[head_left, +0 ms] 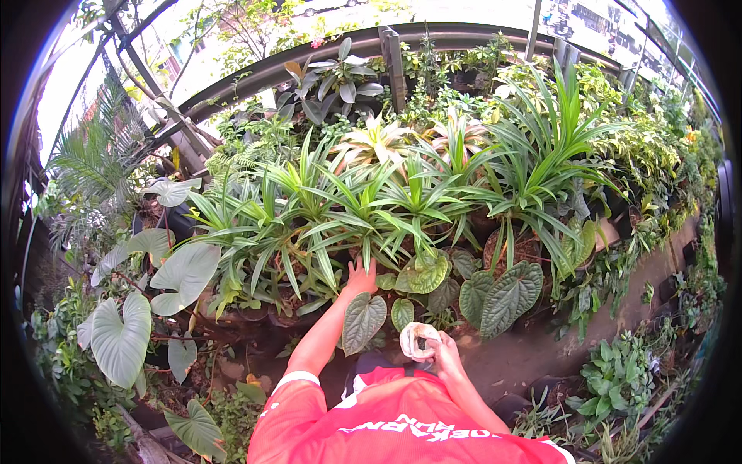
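White, crumpled ring-shaped object [418, 353], probably light, soft and best held by its rim, is pinched by the right hand [448, 360], while the left hand [361, 279], grip indiscernible, lies beneath green strap-shaped leaves [363, 207].

Outdoor setting, bright daylight, dark railing [464, 35] across the back, washed-out glare beyond, brown ground [533, 357] below
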Motion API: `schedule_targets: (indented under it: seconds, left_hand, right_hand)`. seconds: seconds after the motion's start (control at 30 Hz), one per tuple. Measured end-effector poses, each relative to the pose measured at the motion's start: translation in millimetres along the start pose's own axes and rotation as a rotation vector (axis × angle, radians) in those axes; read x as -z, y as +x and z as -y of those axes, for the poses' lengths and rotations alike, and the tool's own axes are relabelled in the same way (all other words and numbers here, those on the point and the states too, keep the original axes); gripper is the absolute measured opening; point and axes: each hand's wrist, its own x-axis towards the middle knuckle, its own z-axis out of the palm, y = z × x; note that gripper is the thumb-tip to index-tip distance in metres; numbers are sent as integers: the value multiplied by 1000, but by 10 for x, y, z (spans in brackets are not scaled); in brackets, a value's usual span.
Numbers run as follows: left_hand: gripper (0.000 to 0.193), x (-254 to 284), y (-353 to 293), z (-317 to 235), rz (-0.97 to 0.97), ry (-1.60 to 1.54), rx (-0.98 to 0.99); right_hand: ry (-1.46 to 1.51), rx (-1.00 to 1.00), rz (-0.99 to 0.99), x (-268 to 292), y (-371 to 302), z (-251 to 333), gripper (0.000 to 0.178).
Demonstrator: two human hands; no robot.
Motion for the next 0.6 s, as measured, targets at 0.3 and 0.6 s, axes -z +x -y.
schedule_targets:
  seconds: [0.3,0.6]
  left_hand:
    - [91,-31,45,52,45,-29,-31]
    - [75,162,68,61,42,-3,-93]
  right_hand:
    - [-74,-42,46,-102,109,0,15]
    - [-67,-6,32,-398,216,-10,13]
